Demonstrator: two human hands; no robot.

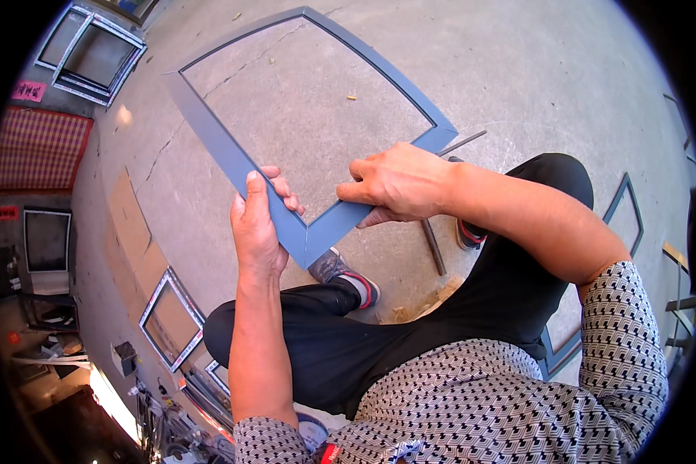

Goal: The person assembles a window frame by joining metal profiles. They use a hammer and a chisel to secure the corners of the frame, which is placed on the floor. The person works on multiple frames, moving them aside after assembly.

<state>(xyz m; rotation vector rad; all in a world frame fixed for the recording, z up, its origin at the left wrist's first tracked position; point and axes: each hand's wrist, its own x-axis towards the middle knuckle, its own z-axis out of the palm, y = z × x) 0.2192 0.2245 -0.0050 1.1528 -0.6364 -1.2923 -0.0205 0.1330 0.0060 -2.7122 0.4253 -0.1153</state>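
Note:
A blue-grey metal window frame (pixel 215 143) with four sides and mitred corners is held up above the concrete floor, tilted, its nearest corner over my lap. My left hand (pixel 258 220) is wrapped round the long left side just above that corner, thumb on top and fingers through the opening. My right hand (pixel 398 184) grips the near side, thumb below and fingers over its upper face. A fine joint line shows at the nearest corner. A dark rod (pixel 434 249) is partly visible beneath my right hand, and a thin bar (pixel 464 142) pokes out beyond the frame's right corner.
Flattened cardboard (pixel 135 224) lies to the left, near a white-edged frame (pixel 174 321). More frames (pixel 100 58) lean at the far left. Blue-grey frame pieces (pixel 625 209) are by my right knee. Metal scraps and tools (pixel 166 421) crowd the lower left.

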